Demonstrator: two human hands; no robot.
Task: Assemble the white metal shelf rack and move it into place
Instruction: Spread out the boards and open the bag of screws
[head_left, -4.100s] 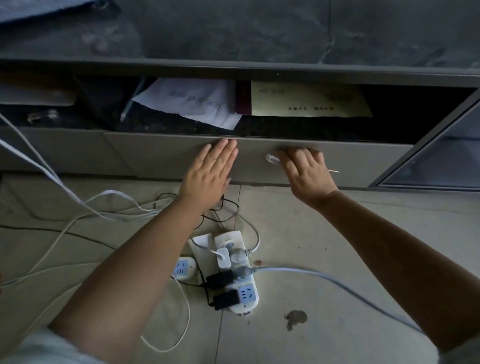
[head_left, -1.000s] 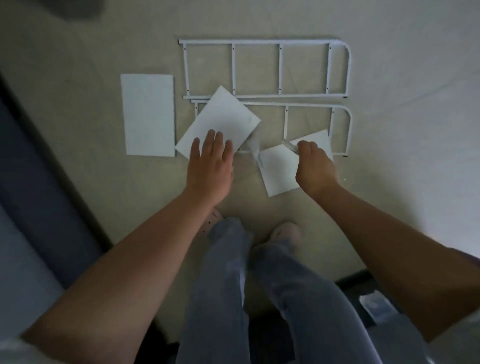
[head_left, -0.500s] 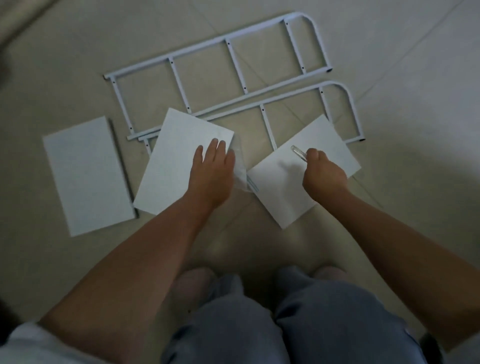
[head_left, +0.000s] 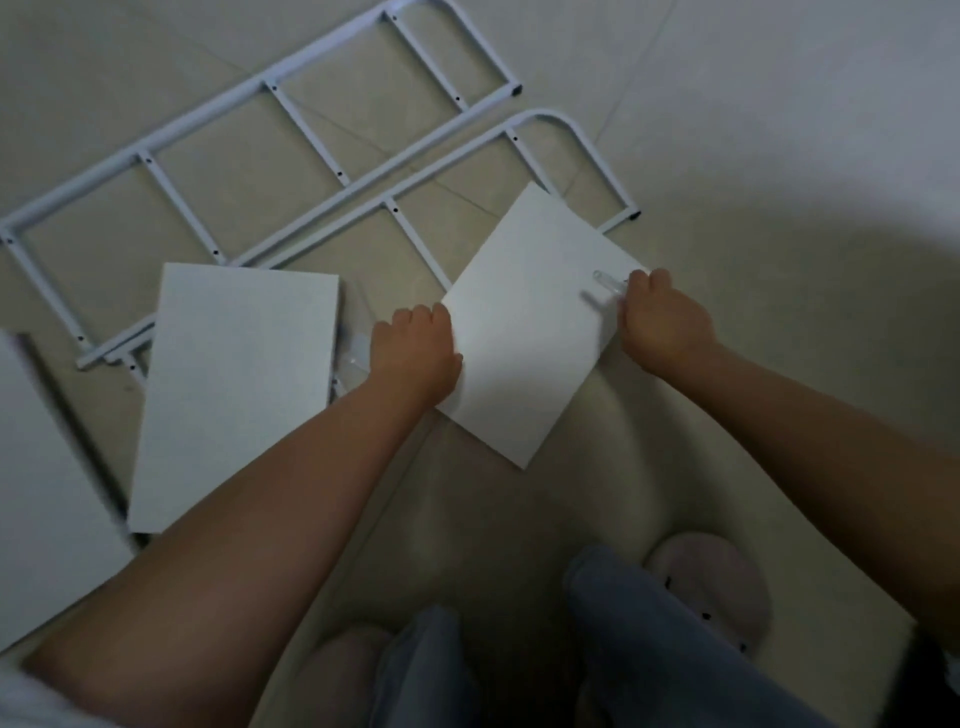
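Two white ladder-shaped side frames (head_left: 291, 130) (head_left: 571, 145) lie flat on the tiled floor. Three white shelf panels lie near them: one at the left edge (head_left: 41, 493), one in the middle (head_left: 234, 384), one on the right (head_left: 524, 322). My left hand (head_left: 415, 353) has its fingers curled at the left edge of the right panel, beside a small clear plastic bag (head_left: 358, 353). My right hand (head_left: 660, 322) is at that panel's right edge and grips a small clear-handled tool (head_left: 608, 283).
My legs in blue jeans (head_left: 649, 649) and pale slippers (head_left: 717, 587) stand at the bottom of the view. Bare tiled floor (head_left: 779, 156) spreads to the right and behind the frames.
The view has swung from a low cabinet with power strips to the rack parts on the floor. My left hand has moved off the middle panel to the right panel's edge and curled.
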